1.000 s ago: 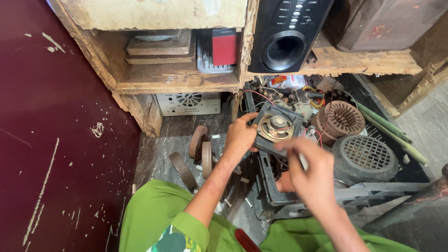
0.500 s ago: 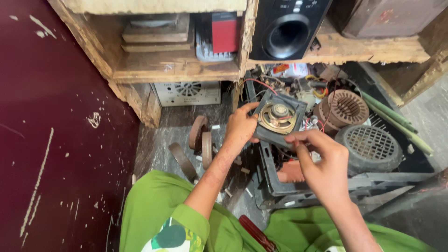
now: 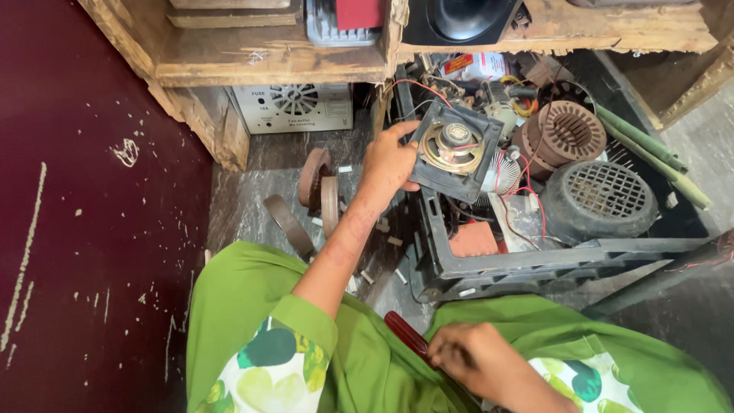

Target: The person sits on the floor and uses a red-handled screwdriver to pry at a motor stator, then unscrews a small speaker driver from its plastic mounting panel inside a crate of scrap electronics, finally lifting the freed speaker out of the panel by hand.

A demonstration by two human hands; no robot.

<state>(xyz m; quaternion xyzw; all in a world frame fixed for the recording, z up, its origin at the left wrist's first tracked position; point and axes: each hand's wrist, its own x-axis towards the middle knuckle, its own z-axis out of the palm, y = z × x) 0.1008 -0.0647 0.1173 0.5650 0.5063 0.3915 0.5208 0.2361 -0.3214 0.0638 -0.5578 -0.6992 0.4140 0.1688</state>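
Note:
My left hand (image 3: 386,164) grips the edge of a small square speaker (image 3: 455,149) with a brass-coloured cone, holding it up over a black plastic crate (image 3: 535,268) of parts. Red wires trail from the speaker into the crate. My right hand (image 3: 478,359) rests low on my green-clad lap, its fingers closed around the red handle of a tool (image 3: 407,336), probably a screwdriver; its tip is hidden.
The crate holds a brown motor stator (image 3: 566,134), a grey fan cover (image 3: 600,199) and loose wiring. A white metal box with a vent (image 3: 294,107) sits under a wooden shelf (image 3: 267,65). Rusty rings (image 3: 317,187) lie on the floor. A dark red wall (image 3: 84,229) stands on the left.
My right hand has left the speaker and dropped to my lap, closing on the red-handled tool. The left hand keeps holding the speaker, and the view has moved closer.

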